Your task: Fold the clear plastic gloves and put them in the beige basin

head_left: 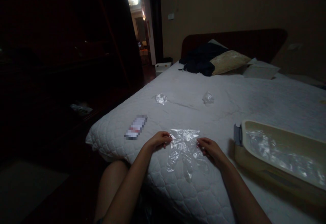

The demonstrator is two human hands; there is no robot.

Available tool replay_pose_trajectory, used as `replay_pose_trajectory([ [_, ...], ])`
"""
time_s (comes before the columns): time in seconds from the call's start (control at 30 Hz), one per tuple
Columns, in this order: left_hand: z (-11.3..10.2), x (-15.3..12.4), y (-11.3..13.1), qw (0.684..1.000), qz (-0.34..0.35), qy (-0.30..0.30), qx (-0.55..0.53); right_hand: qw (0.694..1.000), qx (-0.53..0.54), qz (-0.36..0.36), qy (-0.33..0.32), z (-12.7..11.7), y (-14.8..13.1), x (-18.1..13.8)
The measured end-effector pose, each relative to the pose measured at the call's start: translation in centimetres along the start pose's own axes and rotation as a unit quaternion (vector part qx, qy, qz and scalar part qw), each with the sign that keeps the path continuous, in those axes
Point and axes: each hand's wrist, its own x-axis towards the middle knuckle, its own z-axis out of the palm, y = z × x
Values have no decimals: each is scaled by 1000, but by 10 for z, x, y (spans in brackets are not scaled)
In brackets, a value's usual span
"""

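A clear, crinkled disposable plastic glove [183,142] lies spread on the quilted white bed cover, its straight cuff edge away from me and its finger-like ends toward me. My left hand [160,139] pinches its left edge near the cuff. Opposite, the fingertips of my right hand [210,149] are closed on the right edge. To the right stands a beige plastic bin [270,173] with more clear crumpled plastic [282,157] inside. Farther up the bed are two small crumpled pieces of clear plastic, one on the left [161,98] and one on the right [208,98].
A phone [136,127], its screen blurred out, lies left of my left hand. Dark clothing [201,57], a beige pillow [230,62] and a pale box [261,71] sit by the headboard [236,40]. The bed's left edge drops to a dark floor.
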Motion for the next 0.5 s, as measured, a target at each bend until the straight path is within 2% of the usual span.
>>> replay_pose_trajectory([
  [0.17, -2, -1, 1, 1000, 0, -4, 7, 1000, 19, 23, -8, 0, -4, 0],
  [0.5, 3, 1, -4, 999, 18, 33, 16, 1000, 10, -22, 10, 0, 12, 10],
])
